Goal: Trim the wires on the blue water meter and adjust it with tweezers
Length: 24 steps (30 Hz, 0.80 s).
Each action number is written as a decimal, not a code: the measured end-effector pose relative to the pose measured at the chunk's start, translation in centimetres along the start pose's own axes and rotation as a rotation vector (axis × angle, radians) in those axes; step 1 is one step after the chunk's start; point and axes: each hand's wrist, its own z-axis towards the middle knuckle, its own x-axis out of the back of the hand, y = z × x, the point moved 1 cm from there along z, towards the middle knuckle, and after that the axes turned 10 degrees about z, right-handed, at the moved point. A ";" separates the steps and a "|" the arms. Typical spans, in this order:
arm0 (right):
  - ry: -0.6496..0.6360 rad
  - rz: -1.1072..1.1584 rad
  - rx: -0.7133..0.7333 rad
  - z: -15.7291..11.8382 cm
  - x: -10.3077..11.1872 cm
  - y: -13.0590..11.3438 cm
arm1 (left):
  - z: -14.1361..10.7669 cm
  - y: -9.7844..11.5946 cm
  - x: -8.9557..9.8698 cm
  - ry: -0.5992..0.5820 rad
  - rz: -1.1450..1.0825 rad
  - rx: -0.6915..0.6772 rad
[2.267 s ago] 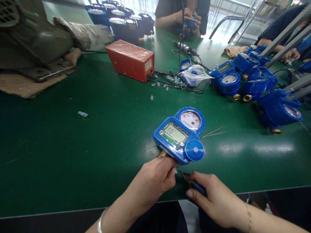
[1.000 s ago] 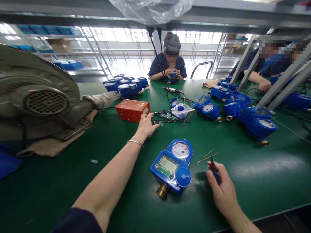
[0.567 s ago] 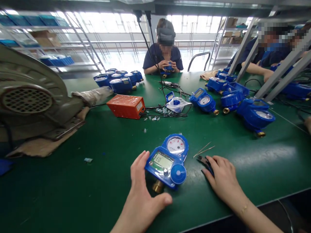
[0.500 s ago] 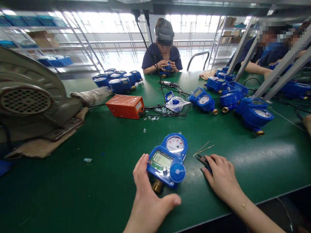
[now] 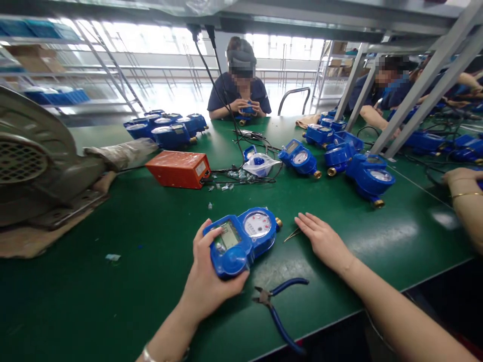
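A blue water meter (image 5: 249, 245) with a small display and a round white dial stands in front of me. My left hand (image 5: 213, 269) grips its display end, thumb at the near side and fingers over the far side. To the right, my right hand (image 5: 323, 239) lies low over the table with its fingers stretched out. Under those fingers sits a pair of tweezers (image 5: 292, 235), partly covered, with the tips showing. Diagonal cutters (image 5: 272, 297) with blue handles lie spread near the table's front edge, touched by neither hand.
An orange box (image 5: 177, 170) with cables sits beyond the meter, beside a plastic bag (image 5: 260, 165) of blue parts. More blue meters (image 5: 372, 178) stand at the right and far left. A large blower (image 5: 33, 161) occupies the left. A co-worker (image 5: 240, 90) sits opposite.
My left hand has closed round the meter, which has turned so its dial points right. My right hand has let go of the cutters, now nearer the front edge, and moved over the tweezers.
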 end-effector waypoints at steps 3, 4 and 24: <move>-0.055 0.006 0.041 1.3 0.4 1.6 | 1.1 -1.4 0.9 -0.123 -0.019 -0.008; -0.050 0.007 0.034 1.1 0.5 1.5 | 1.4 -1.6 1.1 -0.149 -0.022 0.013; 0.132 0.264 -0.244 -7.1 1.7 5.9 | 4.0 -2.1 0.5 -0.308 -0.539 -0.097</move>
